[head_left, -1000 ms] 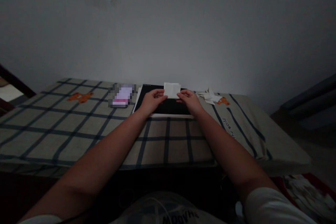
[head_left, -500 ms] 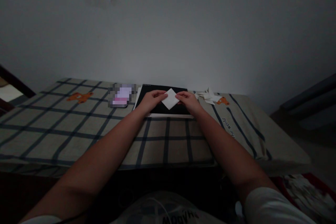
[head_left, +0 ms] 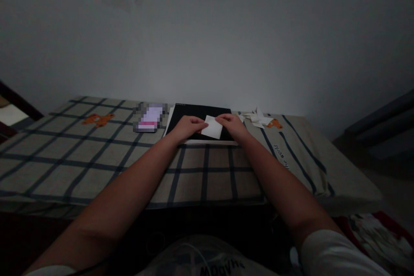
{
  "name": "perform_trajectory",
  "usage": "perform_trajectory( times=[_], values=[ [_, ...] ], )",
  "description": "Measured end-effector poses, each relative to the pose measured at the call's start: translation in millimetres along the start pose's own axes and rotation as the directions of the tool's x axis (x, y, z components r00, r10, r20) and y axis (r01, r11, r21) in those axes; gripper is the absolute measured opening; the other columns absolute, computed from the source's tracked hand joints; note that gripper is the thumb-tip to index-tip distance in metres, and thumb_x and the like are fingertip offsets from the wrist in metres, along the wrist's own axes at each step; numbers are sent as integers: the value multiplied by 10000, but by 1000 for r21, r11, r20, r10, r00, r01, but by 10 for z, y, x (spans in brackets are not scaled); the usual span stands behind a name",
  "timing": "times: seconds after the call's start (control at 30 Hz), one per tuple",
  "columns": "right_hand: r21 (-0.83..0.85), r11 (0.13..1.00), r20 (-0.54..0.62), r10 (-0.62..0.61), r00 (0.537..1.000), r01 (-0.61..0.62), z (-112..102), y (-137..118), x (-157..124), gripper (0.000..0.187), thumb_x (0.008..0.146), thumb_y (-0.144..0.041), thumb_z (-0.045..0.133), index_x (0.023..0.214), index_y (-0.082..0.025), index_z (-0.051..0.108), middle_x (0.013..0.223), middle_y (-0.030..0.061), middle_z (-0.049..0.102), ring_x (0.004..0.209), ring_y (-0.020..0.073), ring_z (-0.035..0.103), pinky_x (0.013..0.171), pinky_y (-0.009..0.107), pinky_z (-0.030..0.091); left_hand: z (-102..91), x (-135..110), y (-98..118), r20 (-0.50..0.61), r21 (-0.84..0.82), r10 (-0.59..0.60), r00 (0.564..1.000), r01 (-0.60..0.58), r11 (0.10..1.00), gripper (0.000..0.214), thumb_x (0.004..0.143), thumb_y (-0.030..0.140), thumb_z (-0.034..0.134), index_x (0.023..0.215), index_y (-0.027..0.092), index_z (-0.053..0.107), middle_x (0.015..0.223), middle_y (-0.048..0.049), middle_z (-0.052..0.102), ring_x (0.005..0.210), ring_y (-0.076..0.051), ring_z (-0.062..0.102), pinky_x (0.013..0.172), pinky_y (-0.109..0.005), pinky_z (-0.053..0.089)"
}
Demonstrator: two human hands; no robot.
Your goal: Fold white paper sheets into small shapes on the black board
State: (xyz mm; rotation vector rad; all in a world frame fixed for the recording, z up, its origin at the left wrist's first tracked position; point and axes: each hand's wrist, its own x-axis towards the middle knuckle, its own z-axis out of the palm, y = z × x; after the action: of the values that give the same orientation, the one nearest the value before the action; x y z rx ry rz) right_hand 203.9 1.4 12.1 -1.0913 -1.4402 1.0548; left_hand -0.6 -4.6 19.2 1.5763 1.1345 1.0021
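Observation:
A small white square of paper [head_left: 212,127] is held above a black notebook [head_left: 200,112], its sides slightly turned to the view. My left hand [head_left: 190,127] pinches its left edge between thumb and fingers. At the upper right corner, my right hand [head_left: 231,123] grips the paper the same way. The notebook rests on white sheets or another pad, whose pale edge shows along the front and left. Just right of my right hand lie several folded white paper pieces [head_left: 258,118], one with pointed tips.
A phone [head_left: 150,118] with a blurred-out lit screen lies left of the notebook. The table wears a checked cloth [head_left: 190,172] with orange bear prints. A plain wall [head_left: 207,43] rises behind it. Patterned fabric [head_left: 378,241] is low at the right.
The white paper has been turned from a diamond position to nearly square-on. It sits slightly lower and further right, and my left fingers have shifted down along its edge.

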Motion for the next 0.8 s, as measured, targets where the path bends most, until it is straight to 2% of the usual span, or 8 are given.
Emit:
perform_trajectory(
  times=[0.23, 0.43, 0.53, 0.67, 0.8],
  values=[
    [-66, 998, 8, -16, 1000, 17, -7, -17, -15, 252, 672, -401, 738, 780, -175, 714, 762, 11, 679, 716, 141, 562, 707, 288, 415, 0, 4, 15, 57, -32, -29, 998, 31, 999, 145, 664, 283, 748, 688, 148, 702, 569, -2, 615, 534, -102, 518, 532, -230, 367],
    [-66, 997, 41, -28, 999, 31, 5, -32, -25, 232, 684, -390, 738, 781, -179, 719, 780, 8, 685, 746, 141, 573, 734, 286, 431, 9, 4, -10, 48, -79, 25, 999, -21, 997, 295, 671, 406, 764, 795, 141, 730, 677, -30, 674, 591, -124, 569, 595, -258, 431],
    [6, 1000, 37, -9, 999, 9, 15, -20, -9, 250, 687, -401, 747, 807, -184, 718, 794, 9, 685, 732, 136, 579, 708, 280, 454, -10, 21, -24, -9, -32, 59, 998, -59, 998, 316, 673, 429, 765, 803, 142, 743, 693, -33, 688, 609, -129, 579, 606, -259, 433],
    [146, 984, 52, 95, 994, -101, 13, 22, 34, 304, 720, -466, 731, 825, -182, 700, 722, 13, 657, 656, 124, 579, 628, 269, 479, -43, 43, -8, -132, -19, 85, 988, -88, 996, 287, 684, 410, 760, 794, 146, 751, 712, -36, 705, 629, -133, 589, 638, -266, 446],
    [180, 976, 46, 119, 992, -126, 2, 54, 60, 281, 695, -433, 779, 776, -179, 691, 698, 9, 651, 648, 119, 594, 651, 275, 506, -55, 39, 11, -167, 12, 78, 983, -77, 997, 266, 686, 400, 760, 779, 151, 757, 684, -36, 701, 617, -137, 581, 632, -271, 445]
  ],
)
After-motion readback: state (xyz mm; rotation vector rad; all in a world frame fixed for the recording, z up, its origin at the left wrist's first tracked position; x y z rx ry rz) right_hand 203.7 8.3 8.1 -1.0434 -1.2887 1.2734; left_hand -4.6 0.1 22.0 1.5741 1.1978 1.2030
